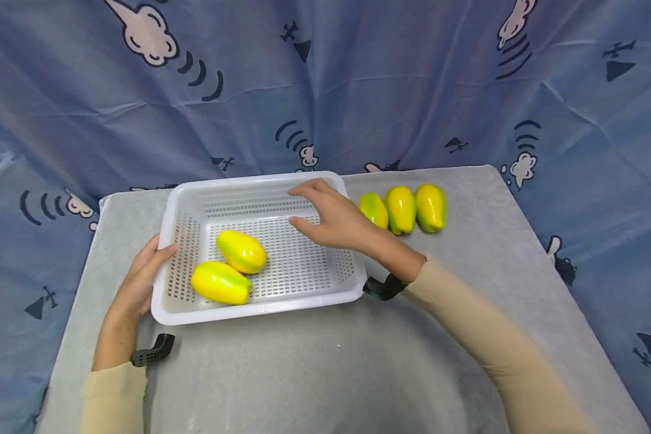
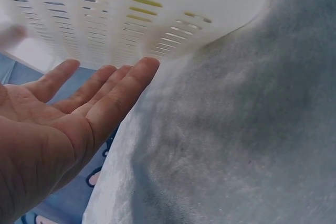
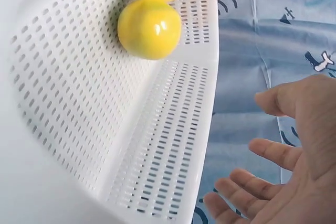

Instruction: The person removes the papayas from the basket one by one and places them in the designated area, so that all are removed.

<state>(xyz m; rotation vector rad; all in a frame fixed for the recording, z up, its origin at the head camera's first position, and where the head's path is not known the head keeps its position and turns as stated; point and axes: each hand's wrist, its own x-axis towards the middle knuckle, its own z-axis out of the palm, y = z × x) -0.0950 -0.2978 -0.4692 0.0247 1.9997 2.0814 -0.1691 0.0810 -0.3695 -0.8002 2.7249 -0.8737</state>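
Observation:
A white perforated plastic basket (image 1: 287, 310) holds two shiny yellow-green papayas (image 1: 242, 251), lying side by side toward its left end. My left hand (image 1: 143, 271) grips the basket's left end, thumb over the rim. In the left wrist view, the fingers (image 2: 123, 95) of that hand reach along the outside of the slotted wall. My right hand (image 1: 333, 217) hovers near the basket's far right corner, thumb and fingers spread, holding nothing. The right wrist view has that hand (image 3: 299, 156) beside the long rim, apart from it, and a papaya (image 3: 149, 28) inside the basket.
Three more papayas (image 1: 401, 209) lie in a row on the grey-covered table (image 1: 314, 374), right of the basket; the leftmost is partly behind my right hand. A blue patterned curtain (image 1: 358, 90) hangs behind the table and along its sides.

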